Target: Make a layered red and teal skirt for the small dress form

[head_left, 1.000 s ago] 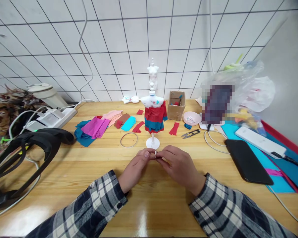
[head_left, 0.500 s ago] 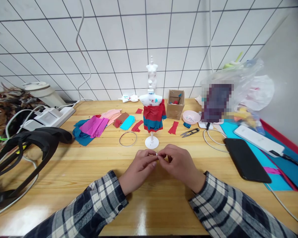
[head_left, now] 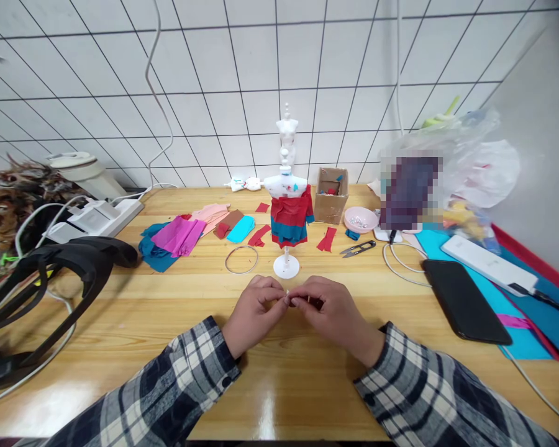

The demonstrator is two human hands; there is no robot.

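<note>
My left hand [head_left: 257, 313] and my right hand [head_left: 331, 310] meet fingertip to fingertip just in front of a small dress form [head_left: 286, 267]. Both are closed in a pinch. A tiny white piece [head_left: 287, 292] shows at their touching fingertips, too small to name. Red and teal cloth [head_left: 289, 220] wraps the form's torso, leaving the white shoulders bare. To the left of the stand lies a thin metal ring [head_left: 241, 259], and thread snips [head_left: 358, 249] lie to its right.
Coloured cloth pieces [head_left: 179, 236] are spread at left, near a black headset [head_left: 97, 273] and a power strip [head_left: 93, 217]. Behind stand a cardboard box [head_left: 330, 208] and a pink bowl of beads [head_left: 359, 228]. A black phone [head_left: 466, 301] lies at right.
My left fingers have bent from nearly straight into a tighter pinch. The right fingertips have shifted slightly left against them, and the view has moved a little.
</note>
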